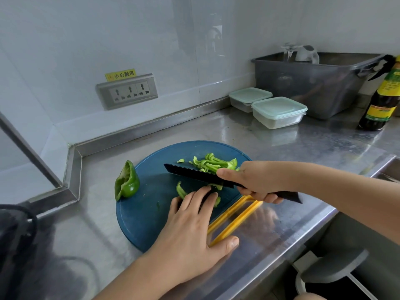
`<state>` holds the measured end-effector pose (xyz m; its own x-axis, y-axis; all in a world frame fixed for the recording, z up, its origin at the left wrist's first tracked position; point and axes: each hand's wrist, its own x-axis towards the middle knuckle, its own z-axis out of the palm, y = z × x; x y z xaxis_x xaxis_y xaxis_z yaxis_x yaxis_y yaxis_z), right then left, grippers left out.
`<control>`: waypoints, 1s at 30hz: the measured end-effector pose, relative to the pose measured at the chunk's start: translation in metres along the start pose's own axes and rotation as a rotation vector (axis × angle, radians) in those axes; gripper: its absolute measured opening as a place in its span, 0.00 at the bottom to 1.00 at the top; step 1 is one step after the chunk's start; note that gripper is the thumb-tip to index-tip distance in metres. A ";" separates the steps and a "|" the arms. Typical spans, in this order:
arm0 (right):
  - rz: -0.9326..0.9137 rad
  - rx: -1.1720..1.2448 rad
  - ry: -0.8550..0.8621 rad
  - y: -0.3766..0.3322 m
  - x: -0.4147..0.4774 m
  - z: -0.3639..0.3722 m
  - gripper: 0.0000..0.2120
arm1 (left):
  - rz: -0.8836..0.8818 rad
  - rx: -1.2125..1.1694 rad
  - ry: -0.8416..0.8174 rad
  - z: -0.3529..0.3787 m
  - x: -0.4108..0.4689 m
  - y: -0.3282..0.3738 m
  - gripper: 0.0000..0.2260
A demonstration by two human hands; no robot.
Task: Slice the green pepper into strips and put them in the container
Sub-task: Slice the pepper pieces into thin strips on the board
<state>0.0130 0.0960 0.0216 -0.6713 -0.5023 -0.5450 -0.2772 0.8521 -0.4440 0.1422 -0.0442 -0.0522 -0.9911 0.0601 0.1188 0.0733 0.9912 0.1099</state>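
The left hand point(190, 230) lies palm down, fingers stretched forward and pressing flat, thumb splayed out to the right. The right hand point(255, 180) is curled in a closed grip, forearm reaching in from the right.

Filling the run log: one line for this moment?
slicing | right hand: knife | left hand: pinning pepper piece | strips on board
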 end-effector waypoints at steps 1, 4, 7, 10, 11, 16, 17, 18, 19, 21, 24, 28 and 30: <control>0.008 0.044 -0.033 0.004 -0.001 0.000 0.31 | -0.005 -0.004 -0.001 0.000 0.000 0.000 0.40; 0.002 0.143 -0.104 0.013 -0.002 0.003 0.31 | -0.032 -0.045 0.018 0.000 -0.002 0.002 0.41; 0.003 0.214 -0.144 0.014 -0.005 0.008 0.31 | -0.027 -0.044 0.019 -0.001 -0.003 0.002 0.40; 0.006 0.248 -0.170 0.012 -0.007 0.008 0.31 | -0.009 -0.027 0.036 0.001 -0.002 0.001 0.39; 0.004 0.241 -0.176 0.011 -0.007 0.007 0.31 | -0.006 -0.024 0.039 0.001 -0.002 0.000 0.38; -0.041 0.032 -0.123 0.004 -0.007 0.006 0.31 | 0.000 -0.001 0.032 0.001 0.000 0.000 0.40; -0.065 -0.040 -0.079 0.005 -0.007 0.009 0.32 | 0.002 0.003 0.030 0.001 0.001 0.000 0.41; -0.087 -0.113 -0.035 0.006 -0.006 0.010 0.33 | 0.001 0.000 0.028 0.001 0.001 -0.001 0.40; -0.107 -0.170 -0.002 0.009 -0.007 0.011 0.34 | -0.001 -0.009 0.029 0.000 0.001 -0.001 0.40; -0.123 -0.213 0.025 0.015 -0.010 0.009 0.34 | -0.002 -0.016 0.026 0.001 0.001 -0.001 0.40; -0.132 -0.203 0.023 0.024 -0.017 0.002 0.33 | 0.001 0.009 0.016 0.002 0.002 -0.001 0.40; -0.168 -0.267 0.022 0.021 -0.012 0.004 0.34 | -0.016 0.020 0.008 0.002 0.002 -0.001 0.40; -0.210 -0.348 0.068 0.014 -0.004 0.009 0.33 | -0.022 0.036 0.001 0.003 0.002 0.000 0.39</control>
<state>0.0184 0.1087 0.0113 -0.6164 -0.6694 -0.4146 -0.6208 0.7371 -0.2671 0.1403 -0.0442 -0.0546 -0.9923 0.0382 0.1182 0.0475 0.9959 0.0771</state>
